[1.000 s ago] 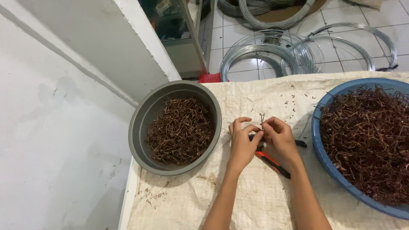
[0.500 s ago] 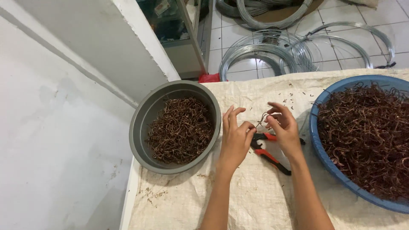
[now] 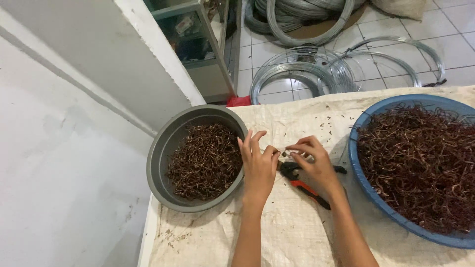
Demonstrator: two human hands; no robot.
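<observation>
My left hand (image 3: pixel 259 166) and my right hand (image 3: pixel 313 165) meet over the cloth-covered table (image 3: pixel 297 232), pinching a small piece of brown wire (image 3: pixel 283 154) between thumbs and forefingers. The left hand's other fingers are spread upward. Under my right hand lie red-and-black-handled pliers (image 3: pixel 304 185). A grey basin (image 3: pixel 170 148) full of short brown wire pieces sits just left of my left hand. A larger blue basin (image 3: pixel 368 185) heaped with brown wire stands to the right.
Coils of grey metal wire (image 3: pixel 302 74) lie on the tiled floor beyond the table. A white wall (image 3: pixel 64 148) runs along the left, with a glass-fronted cabinet (image 3: pixel 198 39) behind it. Small wire scraps dot the cloth.
Both hands have dropped lower and closer to the pliers. The left hand's fingers opened out, then pinched the wire piece again together with the right hand.
</observation>
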